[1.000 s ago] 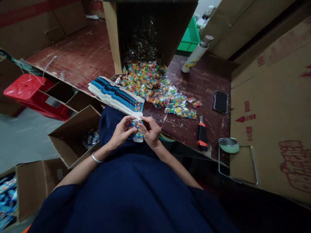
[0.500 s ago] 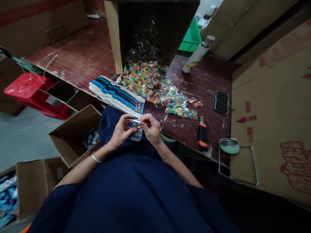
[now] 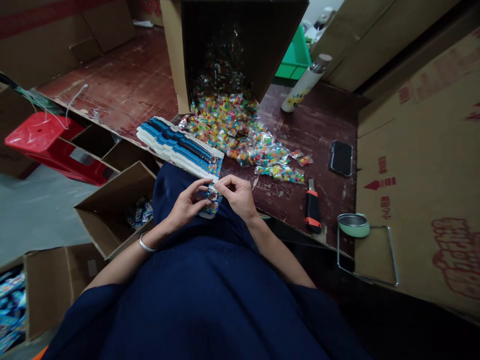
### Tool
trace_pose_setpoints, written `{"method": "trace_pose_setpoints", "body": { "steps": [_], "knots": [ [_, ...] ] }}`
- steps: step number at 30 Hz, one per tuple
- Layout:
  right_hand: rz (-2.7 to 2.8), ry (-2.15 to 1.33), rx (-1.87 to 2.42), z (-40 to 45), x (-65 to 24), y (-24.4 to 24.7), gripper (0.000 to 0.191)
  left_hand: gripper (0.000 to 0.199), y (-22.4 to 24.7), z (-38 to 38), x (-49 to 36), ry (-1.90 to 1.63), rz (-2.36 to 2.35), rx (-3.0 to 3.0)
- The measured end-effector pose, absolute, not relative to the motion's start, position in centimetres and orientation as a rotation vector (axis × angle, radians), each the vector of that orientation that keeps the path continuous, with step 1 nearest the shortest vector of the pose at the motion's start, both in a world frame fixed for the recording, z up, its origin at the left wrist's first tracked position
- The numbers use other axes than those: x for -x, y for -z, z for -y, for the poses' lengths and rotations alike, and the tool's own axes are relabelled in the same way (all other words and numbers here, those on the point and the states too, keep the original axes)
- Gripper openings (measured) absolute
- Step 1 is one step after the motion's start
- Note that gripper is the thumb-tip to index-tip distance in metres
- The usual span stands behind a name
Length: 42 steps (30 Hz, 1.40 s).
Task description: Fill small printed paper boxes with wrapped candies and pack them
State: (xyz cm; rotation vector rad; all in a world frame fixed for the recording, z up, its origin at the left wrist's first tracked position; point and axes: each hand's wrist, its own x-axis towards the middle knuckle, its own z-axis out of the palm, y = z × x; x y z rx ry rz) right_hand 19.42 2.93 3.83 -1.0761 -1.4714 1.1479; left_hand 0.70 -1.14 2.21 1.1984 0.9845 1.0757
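Note:
A small blue printed box (image 3: 212, 198) is held between my two hands, over my lap at the table's front edge. My left hand (image 3: 188, 202) grips its left side between thumb and fingers. At its top end, the thumb and fingers of my right hand (image 3: 238, 195) pinch the box. Just beyond lies a fanned row of flat blue-and-white cartons (image 3: 180, 146). Behind that, clear packets of coloured candy (image 3: 232, 125) spill from a large cardboard box (image 3: 180, 65) lying open towards me.
On the right are a box cutter (image 3: 312, 207), a phone (image 3: 341, 158), a white bottle (image 3: 305, 84) and a green-sided cup (image 3: 353, 225). An open carton (image 3: 108, 215) with blue packs and a red stool (image 3: 41, 132) are at the left.
The small box has tilted, its lower end swinging slightly left. My right hand has shifted a little right, and its fingers are now at the box's top end.

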Motion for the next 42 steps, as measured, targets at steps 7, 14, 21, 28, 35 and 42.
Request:
{"method": "trace_pose_setpoints", "body": {
  "steps": [7, 14, 21, 28, 35, 42],
  "knots": [
    [1.717, -0.915, 0.994, -2.3, -21.5, -2.7, 0.035, 0.045, -1.8, 1.5, -1.6, -1.057, -1.022, -1.073],
    [1.321, -0.038, 1.810, -13.7, -37.9, -0.1, 0.046, 0.049, -0.5, 0.2, 0.0, -0.639, -1.031, -1.202],
    [1.414, -0.110, 2.135, -18.9, -39.8, 3.2, 0.044, 0.053, -3.1, -0.9, 3.2, -0.091, -0.851, -1.643],
    [1.293, -0.092, 2.102, -19.3, -32.5, 4.6, 0.043, 0.040, -3.2, -0.6, 1.5, -0.042, -0.831, -1.629],
    [1.244, -0.118, 1.955, -18.8, -28.7, 3.1, 0.042, 0.033, -3.0, 0.8, 0.1, -0.368, -0.911, -1.517],
    [1.949, -0.215, 1.354, -10.5, -30.0, 0.3, 0.033, 0.042, -1.4, 0.8, -0.5, -0.547, -0.905, -1.183]
  ]
}}
